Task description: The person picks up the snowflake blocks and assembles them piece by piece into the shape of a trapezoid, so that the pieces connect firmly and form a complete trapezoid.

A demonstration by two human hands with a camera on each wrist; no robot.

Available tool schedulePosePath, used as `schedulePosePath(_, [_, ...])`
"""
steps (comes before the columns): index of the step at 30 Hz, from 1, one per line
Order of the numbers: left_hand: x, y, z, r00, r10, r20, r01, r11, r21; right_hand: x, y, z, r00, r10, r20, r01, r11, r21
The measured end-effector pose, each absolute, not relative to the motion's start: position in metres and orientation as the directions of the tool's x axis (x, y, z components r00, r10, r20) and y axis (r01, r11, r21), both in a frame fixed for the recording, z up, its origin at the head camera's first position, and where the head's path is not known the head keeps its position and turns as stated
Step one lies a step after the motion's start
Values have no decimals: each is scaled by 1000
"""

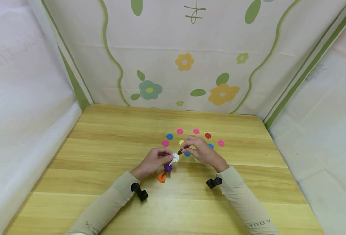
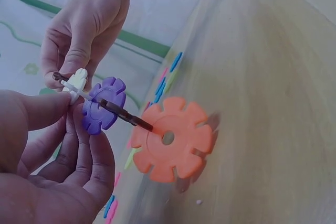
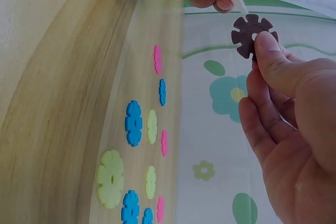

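**Your left hand (image 1: 153, 162) and right hand (image 1: 203, 151) close together, each pinching a disc**

At the far left, your left arm comes in over the light wood-grain table (image 1: 111, 130) in a beige sleeve (image 1: 109, 199), a black wrist mount (image 1: 139, 192) by the cuff. Your left grip is grasping: thumb and fingers pinch the white plastic disc with a notched rim (image 1: 175, 158).

That piece belongs to a slotted chain, raised near the middle of the table and slanting down towards you. At its lower-left end is the orange notched plastic disc (image 1: 161, 178); you cannot tell whether it touches the wood. Next comes a dark brown notched disc (image 2: 125, 114), joining it to the purple notched plastic disc (image 1: 168, 167), and then the white one just beyond.

Behind the chain, loose flower-shaped discs lie flat on the table. From the left you have a pink one (image 1: 165, 143), a blue one (image 1: 169, 136), another pink (image 1: 180, 131), a pale yellow (image 1: 181, 142) and a blue (image 1: 187, 154) just beside your right fingers. Further right lie a third pink (image 1: 196, 131), a red (image 1: 208, 135), one more blue (image 1: 210, 146) and a last pink (image 1: 221, 143).

Your right grip is grasping too, thumb and fingers pinching a second dark brown notched disc (image 3: 253, 36) right by the white end of the chain; whether they are joined you cannot tell.
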State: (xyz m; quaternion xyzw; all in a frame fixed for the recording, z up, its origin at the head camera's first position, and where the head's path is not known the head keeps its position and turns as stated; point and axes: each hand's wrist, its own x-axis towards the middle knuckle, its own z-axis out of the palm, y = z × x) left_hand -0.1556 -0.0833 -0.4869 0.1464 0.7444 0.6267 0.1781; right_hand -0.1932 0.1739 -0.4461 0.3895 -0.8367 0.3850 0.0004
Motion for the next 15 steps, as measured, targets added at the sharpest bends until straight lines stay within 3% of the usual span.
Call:
schedulePosePath(9, [-155, -76, -488, -903, 425, -60, 14, 168, 986, -192, 170, -449, -646, -669, 368, -711, 350, -610])
schedulePosePath(15, [-152, -71, -487, -924, 381, -28, 25, 134, 991, -188, 167, -454, -596, -638, 487, -788, 346, -510])
